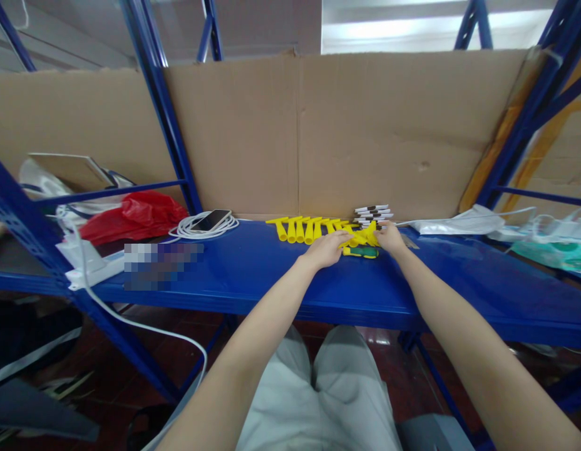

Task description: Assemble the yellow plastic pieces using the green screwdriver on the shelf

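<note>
Single head-worn view, looking from above your pale grey cloth trousers (318, 401), forward and down across the flat blue metal shelf (253, 275). Your bare left hand (324, 250) and bare right hand (390, 238) appear at middle distance, right of centre; the tall brown cardboard panel (365, 125) beyond them faces you nearly square-on, filling much of the upper frame.

A: Surface of the bench (253, 269)?
B: Blue painted metal, smooth, with a slight sheen; the panel (365, 125) along its back edge, matt brown cardboard.
A: The row near that edge?
B: Yellow pieces (309, 234), seemingly smooth plastic; likewise the green-and-yellow handle (360, 252).
A: Toward the left end?
B: Red bag (135, 216), thin crinkled plastic; phone (214, 220), glassy.
A: Below the front edge?
B: Trousers (351, 376), matt cloth; floor (379, 336), glossy.
</note>
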`<act>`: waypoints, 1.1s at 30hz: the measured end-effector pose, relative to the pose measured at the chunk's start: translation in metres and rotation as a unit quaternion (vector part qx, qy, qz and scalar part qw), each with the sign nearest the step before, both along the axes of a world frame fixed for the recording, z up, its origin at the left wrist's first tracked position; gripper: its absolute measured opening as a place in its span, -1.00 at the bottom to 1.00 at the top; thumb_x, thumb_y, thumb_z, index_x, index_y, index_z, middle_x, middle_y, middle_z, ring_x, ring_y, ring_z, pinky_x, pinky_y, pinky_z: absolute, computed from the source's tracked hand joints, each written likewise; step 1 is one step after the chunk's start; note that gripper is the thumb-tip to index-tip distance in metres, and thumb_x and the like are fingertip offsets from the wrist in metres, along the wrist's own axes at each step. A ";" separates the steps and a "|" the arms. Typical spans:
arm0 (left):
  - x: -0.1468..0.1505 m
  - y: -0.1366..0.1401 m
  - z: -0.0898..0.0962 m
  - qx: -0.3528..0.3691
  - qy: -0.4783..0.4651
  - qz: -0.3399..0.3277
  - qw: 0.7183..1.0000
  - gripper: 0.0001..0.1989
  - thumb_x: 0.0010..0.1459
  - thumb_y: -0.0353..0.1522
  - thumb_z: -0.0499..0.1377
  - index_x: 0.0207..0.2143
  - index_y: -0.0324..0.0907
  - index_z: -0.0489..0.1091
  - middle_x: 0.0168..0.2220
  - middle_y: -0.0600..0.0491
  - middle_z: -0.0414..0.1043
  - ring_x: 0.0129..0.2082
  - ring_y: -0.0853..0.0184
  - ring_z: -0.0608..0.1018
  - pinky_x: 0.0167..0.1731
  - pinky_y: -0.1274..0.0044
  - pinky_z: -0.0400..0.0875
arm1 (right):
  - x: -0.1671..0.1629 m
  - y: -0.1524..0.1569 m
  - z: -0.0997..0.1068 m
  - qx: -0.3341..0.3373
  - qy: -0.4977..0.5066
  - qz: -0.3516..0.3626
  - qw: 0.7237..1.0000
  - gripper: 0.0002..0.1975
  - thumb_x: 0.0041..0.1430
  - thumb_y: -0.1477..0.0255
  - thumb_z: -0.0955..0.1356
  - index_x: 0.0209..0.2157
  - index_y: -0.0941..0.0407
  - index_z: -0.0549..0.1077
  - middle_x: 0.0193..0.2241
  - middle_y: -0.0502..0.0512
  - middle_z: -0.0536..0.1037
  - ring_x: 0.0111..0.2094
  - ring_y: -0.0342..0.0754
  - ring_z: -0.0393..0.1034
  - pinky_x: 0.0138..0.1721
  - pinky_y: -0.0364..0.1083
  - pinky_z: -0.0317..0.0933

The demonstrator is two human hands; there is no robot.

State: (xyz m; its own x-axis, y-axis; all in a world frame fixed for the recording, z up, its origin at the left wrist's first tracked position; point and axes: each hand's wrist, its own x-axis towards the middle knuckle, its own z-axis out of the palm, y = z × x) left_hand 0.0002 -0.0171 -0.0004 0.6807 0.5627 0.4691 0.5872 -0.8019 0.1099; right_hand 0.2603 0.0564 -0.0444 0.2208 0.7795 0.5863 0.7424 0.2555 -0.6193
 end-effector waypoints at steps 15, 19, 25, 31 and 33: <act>0.000 -0.001 0.001 -0.008 -0.001 0.008 1.000 -0.50 0.15 -0.55 0.03 0.14 -0.09 0.32 0.23 0.04 0.26 0.20 0.29 0.34 0.19 0.40 0.22 | -0.017 -0.022 0.022 -0.015 -0.059 -0.091 0.994 -0.80 0.03 0.51 0.31 -0.27 0.11 0.49 -0.35 0.19 0.60 -0.23 0.09 0.50 -0.11 0.06 0.32; 0.000 -0.002 0.003 -0.020 -0.006 0.010 1.000 -0.47 0.16 -0.53 0.04 0.19 -0.08 0.25 0.27 0.02 0.20 0.23 0.25 0.29 0.21 0.35 0.19 | -0.033 -0.038 0.037 -0.008 0.021 -0.005 1.000 -0.89 0.08 0.48 0.31 -0.34 0.14 0.47 -0.47 0.11 0.57 -0.39 -0.02 0.49 -0.23 -0.03 0.36; 0.000 0.000 0.002 -0.025 -0.036 0.003 0.999 -0.36 0.16 -0.51 0.07 0.28 -0.08 0.05 0.32 -0.03 0.08 0.29 0.24 0.19 0.24 0.31 0.12 | -0.064 -0.067 0.054 -0.109 0.169 0.189 0.961 -0.81 0.10 0.38 0.38 -0.24 0.16 0.46 -0.55 0.00 0.52 -0.60 -0.17 0.37 -0.57 -0.20 0.25; 0.001 -0.003 0.004 -0.033 -0.033 0.024 0.999 -0.33 0.14 -0.53 0.09 0.29 -0.12 0.02 0.32 -0.08 0.06 0.29 0.21 0.18 0.21 0.31 0.18 | -0.079 -0.076 0.057 -0.162 0.231 0.255 0.925 -0.64 0.04 0.57 0.34 -0.06 0.16 0.41 -0.62 -0.07 0.48 -0.66 -0.21 0.29 -0.61 -0.23 0.19; 0.000 -0.008 0.008 -0.039 -0.022 0.037 0.998 -0.33 0.13 -0.54 0.09 0.29 -0.16 0.04 0.33 -0.08 0.05 0.29 0.21 0.18 0.21 0.34 0.18 | -0.079 -0.073 0.057 -0.137 0.259 0.221 0.930 -0.64 0.02 0.60 0.33 -0.08 0.17 0.40 -0.63 -0.07 0.48 -0.68 -0.22 0.27 -0.63 -0.24 0.16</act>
